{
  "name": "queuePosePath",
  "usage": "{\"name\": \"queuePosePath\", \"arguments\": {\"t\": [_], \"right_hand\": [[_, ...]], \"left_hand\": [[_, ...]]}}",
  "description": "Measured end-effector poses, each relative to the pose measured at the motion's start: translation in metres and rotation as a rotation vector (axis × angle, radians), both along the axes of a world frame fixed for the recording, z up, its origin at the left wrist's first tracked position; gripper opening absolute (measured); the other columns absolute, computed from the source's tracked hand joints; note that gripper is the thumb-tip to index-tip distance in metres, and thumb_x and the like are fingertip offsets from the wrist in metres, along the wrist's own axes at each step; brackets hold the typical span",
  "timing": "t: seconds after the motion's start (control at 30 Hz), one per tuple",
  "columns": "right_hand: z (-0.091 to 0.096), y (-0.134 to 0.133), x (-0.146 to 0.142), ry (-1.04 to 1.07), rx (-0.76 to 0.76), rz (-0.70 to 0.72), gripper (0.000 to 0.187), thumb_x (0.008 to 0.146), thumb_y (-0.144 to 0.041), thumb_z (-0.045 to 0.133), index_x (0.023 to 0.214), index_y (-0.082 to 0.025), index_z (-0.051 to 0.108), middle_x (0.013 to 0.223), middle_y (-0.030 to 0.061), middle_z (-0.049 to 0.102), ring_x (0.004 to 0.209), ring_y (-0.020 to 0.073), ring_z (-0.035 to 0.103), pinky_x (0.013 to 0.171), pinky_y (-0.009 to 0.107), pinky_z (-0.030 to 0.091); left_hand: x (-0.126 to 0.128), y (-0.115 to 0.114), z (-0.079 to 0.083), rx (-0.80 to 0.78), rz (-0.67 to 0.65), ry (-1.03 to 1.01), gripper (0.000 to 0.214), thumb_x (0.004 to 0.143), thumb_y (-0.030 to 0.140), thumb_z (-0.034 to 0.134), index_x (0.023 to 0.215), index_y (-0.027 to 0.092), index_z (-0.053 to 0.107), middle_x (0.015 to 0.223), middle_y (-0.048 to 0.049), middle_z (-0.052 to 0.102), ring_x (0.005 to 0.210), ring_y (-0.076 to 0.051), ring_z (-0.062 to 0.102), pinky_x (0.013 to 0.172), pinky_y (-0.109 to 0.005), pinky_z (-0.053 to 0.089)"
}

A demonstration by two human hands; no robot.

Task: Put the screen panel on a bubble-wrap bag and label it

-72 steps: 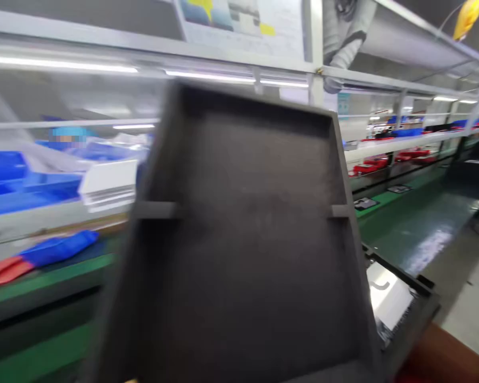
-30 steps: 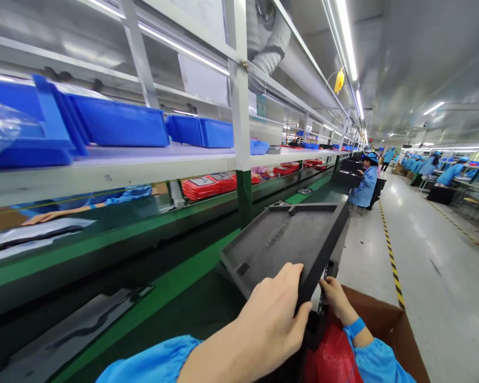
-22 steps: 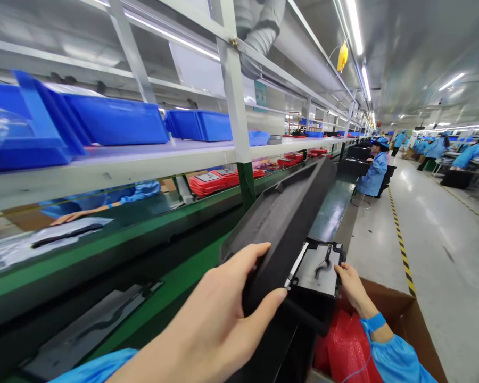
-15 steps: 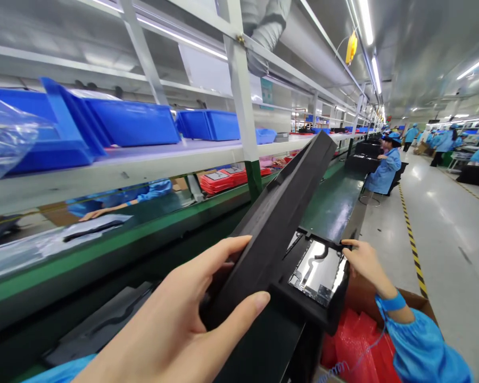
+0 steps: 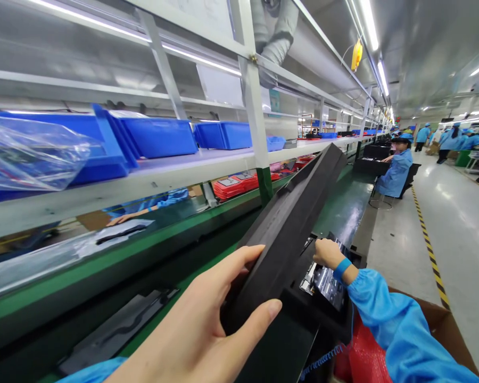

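Observation:
My left hand (image 5: 219, 314) grips the near end of a black foam tray (image 5: 291, 223), thumb on one side and fingers on the other, holding it raised and tilted. Just beyond, a second black tray (image 5: 301, 306) lies lower on the bench, with silver-backed parts partly showing in it. My right hand (image 5: 329, 253), fingers closed, holds the upper edge of a glossy dark display panel (image 5: 330, 284), tipped up over that lower tray. The fingertips are partly hidden. A blue band circles the right wrist, and a coiled blue cord (image 5: 323, 361) hangs below.
Another flat panel (image 5: 115, 332) lies on the green surface at lower left. A cardboard box (image 5: 443, 332) with red bubble bags (image 5: 367, 351) stands at lower right. Blue bins (image 5: 159, 137) line the shelf. A co-worker's hand (image 5: 130, 217) shows beneath it; a seated person (image 5: 397, 173) is farther along.
My right hand has moved left to the lower tray's far side, and the display panel, flat before, is now tipped up in it. The left hand keeps its hold on the raised tray.

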State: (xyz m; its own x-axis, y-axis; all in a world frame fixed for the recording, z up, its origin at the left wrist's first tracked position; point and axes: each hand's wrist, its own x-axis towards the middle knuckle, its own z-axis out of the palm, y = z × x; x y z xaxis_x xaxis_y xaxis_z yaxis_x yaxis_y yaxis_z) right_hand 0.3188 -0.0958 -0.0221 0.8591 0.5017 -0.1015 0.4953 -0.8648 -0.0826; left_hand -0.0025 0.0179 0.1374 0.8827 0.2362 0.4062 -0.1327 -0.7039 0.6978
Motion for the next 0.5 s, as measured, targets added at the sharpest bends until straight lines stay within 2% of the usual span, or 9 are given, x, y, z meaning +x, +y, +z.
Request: {"name": "queuePosePath", "arguments": {"t": [0.1,0.23,0.37,0.5], "right_hand": [[-0.006,0.003,0.005,-0.004,-0.041,0.025,0.026,0.103,-0.037,0.073,0.116,-0.015,0.071,0.119,0.0094,0.072,0.107,0.0250,0.072,0.095,0.046,0.060],[-0.019,0.011,0.012,0.004,-0.080,0.053,0.027,0.102,-0.038,0.073,0.115,-0.014,0.072,0.120,0.0101,0.072,0.108,0.0259,0.071,0.096,0.047,0.060],[-0.040,0.026,0.009,0.020,-0.079,0.083,0.028,0.102,-0.037,0.074,0.118,-0.015,0.071,0.123,0.0099,0.071,0.112,0.0269,0.070,0.099,0.050,0.058],[-0.053,0.037,0.006,0.019,-0.024,0.085,0.031,0.102,-0.037,0.073,0.123,-0.015,0.069,0.126,0.0107,0.070,0.113,0.0275,0.069,0.099,0.050,0.058]], "left_hand": [[-0.007,0.006,-0.007,-0.001,0.029,-0.025,0.048,0.094,0.048,0.072,0.138,0.032,0.061,0.107,-0.0035,0.077,0.085,-0.022,0.076,0.079,-0.030,0.068],[-0.010,0.010,-0.008,-0.016,0.033,-0.022,0.050,0.093,0.045,0.073,0.139,0.030,0.060,0.105,-0.0039,0.078,0.086,-0.023,0.077,0.083,-0.033,0.068],[-0.011,0.012,-0.003,-0.009,-0.017,-0.012,0.045,0.095,0.041,0.071,0.137,0.030,0.062,0.115,-0.0044,0.077,0.094,-0.023,0.078,0.078,-0.027,0.067],[-0.013,0.014,0.000,-0.021,-0.067,0.030,0.044,0.097,0.038,0.068,0.139,0.030,0.060,0.116,-0.0040,0.077,0.090,-0.021,0.078,0.073,-0.025,0.066]]}}
